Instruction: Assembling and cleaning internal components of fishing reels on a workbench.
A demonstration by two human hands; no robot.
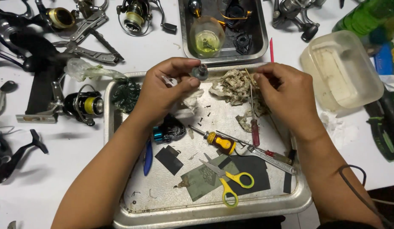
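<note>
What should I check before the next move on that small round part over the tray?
1. Left hand grip on the small round metal part: ok, pinched at the fingertips.
2. Right hand holding something thin: ok; what it is, cannot tell.
3. Part over the metal tray: ok.
4. Loose tiny screws kept on the tray: ok.
5. Yellow-handled scissors shut: not ok, lying open.
6. Part clean: cannot tell.

1. One view only: head cam, worn by person, looks steeply down at worktable (44,186).
2. Close range; both forearms enter from bottom edge.
3. Metal tray (214,212) fills centre, table edge at bottom right.
</note>
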